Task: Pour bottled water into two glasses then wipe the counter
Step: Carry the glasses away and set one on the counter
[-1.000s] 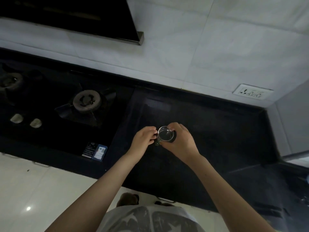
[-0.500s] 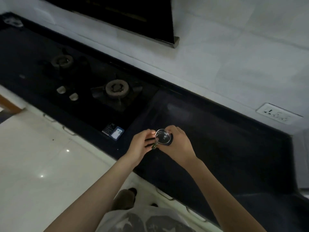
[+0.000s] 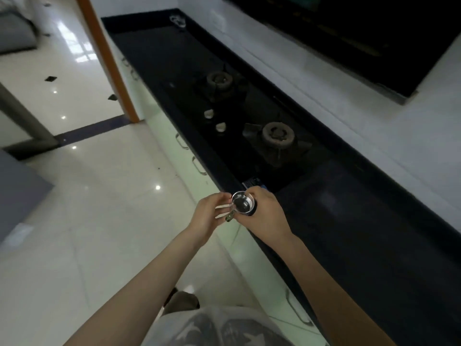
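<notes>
A small clear glass [image 3: 242, 203], seen from above, is held over the front edge of the black counter [image 3: 349, 221]. My right hand [image 3: 264, 216] grips it from the right, fingers wrapped round its wall. My left hand [image 3: 212, 213] meets it from the left, with the thumb at the rim and the fingers against a small greenish part [image 3: 228, 217] just under the rim. What that part is I cannot tell. Another clear glass object [image 3: 177, 21] stands at the counter's far end. No bottle or cloth is in view.
A two-burner gas hob [image 3: 249, 121] with two pale knobs [image 3: 214, 120] is set into the counter beyond my hands. A dark hood [image 3: 361, 33] hangs on the white wall. Glossy white floor [image 3: 87, 196] lies to the left, with an orange door frame [image 3: 109, 66].
My view has swung left and along the counter, bringing the floor and doorway into sight. Both hands keep the same hold on the glass, now at the counter's front edge.
</notes>
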### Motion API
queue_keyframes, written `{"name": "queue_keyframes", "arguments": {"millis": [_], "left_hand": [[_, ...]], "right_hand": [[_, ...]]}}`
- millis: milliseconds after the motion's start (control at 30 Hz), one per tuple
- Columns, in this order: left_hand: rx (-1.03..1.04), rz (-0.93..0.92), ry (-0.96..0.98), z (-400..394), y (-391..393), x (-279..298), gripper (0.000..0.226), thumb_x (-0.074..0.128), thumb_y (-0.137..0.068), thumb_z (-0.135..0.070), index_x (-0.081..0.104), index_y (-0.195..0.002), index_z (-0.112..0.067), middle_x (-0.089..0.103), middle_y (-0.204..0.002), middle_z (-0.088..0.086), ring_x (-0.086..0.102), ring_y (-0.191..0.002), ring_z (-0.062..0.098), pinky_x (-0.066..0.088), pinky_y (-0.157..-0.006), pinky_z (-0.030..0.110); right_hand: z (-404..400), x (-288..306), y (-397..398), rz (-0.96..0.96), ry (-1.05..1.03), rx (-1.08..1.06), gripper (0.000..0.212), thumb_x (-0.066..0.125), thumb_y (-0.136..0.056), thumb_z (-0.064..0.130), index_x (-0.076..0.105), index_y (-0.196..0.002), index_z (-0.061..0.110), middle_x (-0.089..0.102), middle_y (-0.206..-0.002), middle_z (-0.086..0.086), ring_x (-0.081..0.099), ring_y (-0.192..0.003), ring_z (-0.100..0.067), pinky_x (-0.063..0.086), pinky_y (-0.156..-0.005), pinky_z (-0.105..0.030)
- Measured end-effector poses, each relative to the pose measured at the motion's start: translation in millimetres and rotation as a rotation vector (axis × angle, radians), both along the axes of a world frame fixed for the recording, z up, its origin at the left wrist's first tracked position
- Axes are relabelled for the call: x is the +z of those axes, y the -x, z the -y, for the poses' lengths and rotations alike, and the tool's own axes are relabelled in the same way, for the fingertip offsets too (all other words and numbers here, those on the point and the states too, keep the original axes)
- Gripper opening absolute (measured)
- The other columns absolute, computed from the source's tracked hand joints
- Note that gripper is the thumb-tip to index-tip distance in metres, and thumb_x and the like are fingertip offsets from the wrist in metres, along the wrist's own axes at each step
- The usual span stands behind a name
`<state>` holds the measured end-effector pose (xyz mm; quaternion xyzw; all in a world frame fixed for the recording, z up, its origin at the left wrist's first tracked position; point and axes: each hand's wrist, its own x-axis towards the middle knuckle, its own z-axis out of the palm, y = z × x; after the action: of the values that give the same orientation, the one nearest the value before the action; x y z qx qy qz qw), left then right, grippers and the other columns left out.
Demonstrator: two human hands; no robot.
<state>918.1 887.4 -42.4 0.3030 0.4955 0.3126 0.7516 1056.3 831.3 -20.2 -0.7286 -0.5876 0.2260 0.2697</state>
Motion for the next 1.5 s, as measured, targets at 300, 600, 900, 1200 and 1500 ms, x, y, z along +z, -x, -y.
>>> {"name": "queue_keyframes", "arguments": {"millis": [300,600,900,1200,1500], "left_hand": [[0.151,-0.004,0.006,-86.0,156.8,-4.2,0.027,0.056,-0.089,-0.012,0.064,-0.109,0.004,0.066,-0.1,0.014,0.069,-0.084,0.023,0.052,-0.058,0.024],[0.259,-0.051,-0.055,-161.3,261.8,-5.6,0.025,0.055,-0.091,-0.01,0.063,-0.11,0.004,0.064,-0.115,0.023,0.069,-0.092,0.024,0.055,-0.071,0.029],[0.257,-0.16,-0.127,-259.6,298.2,-23.2,0.022,0.058,-0.09,0.0,0.064,-0.111,0.004,0.067,-0.104,0.013,0.067,-0.094,0.024,0.056,-0.078,0.03],[0.375,-0.127,-0.111,-423.0,314.6,-9.7,0.018,0.058,-0.091,-0.002,0.066,-0.106,-0.001,0.067,-0.099,0.01,0.066,-0.091,0.023,0.056,-0.07,0.026],[0.345,-0.102,-0.108,-564.6,344.9,-9.3,0.015,0.059,-0.09,-0.005,0.068,-0.102,-0.005,0.069,-0.1,0.007,0.067,-0.092,0.02,0.055,-0.072,0.027]], "right_hand": [[-106.1,-19.9,145.2,-0.005,-0.028,0.13,0.046,0.079,-0.073,0.039,0.056,-0.108,0.022,0.058,-0.101,0.008,0.051,-0.096,-0.01,0.046,-0.08,-0.026],[-203.2,-21.7,246.2,-0.017,-0.05,0.272,0.044,0.078,-0.074,0.041,0.053,-0.106,0.028,0.053,-0.097,0.015,0.048,-0.093,-0.008,0.035,-0.069,-0.012],[-321.6,-39.0,281.2,0.031,-0.045,0.399,0.048,0.078,-0.076,0.044,0.055,-0.112,0.021,0.059,-0.101,0.006,0.052,-0.092,-0.011,0.049,-0.078,-0.026],[-494.2,-28.7,299.6,0.083,-0.103,0.455,0.051,0.079,-0.074,0.044,0.056,-0.112,0.021,0.06,-0.101,0.005,0.054,-0.089,-0.012,0.048,-0.074,-0.025],[-634.3,-25.4,330.4,0.115,-0.082,0.437,0.051,0.079,-0.073,0.045,0.055,-0.111,0.022,0.058,-0.099,0.008,0.052,-0.087,-0.01,0.046,-0.072,-0.022]]}}
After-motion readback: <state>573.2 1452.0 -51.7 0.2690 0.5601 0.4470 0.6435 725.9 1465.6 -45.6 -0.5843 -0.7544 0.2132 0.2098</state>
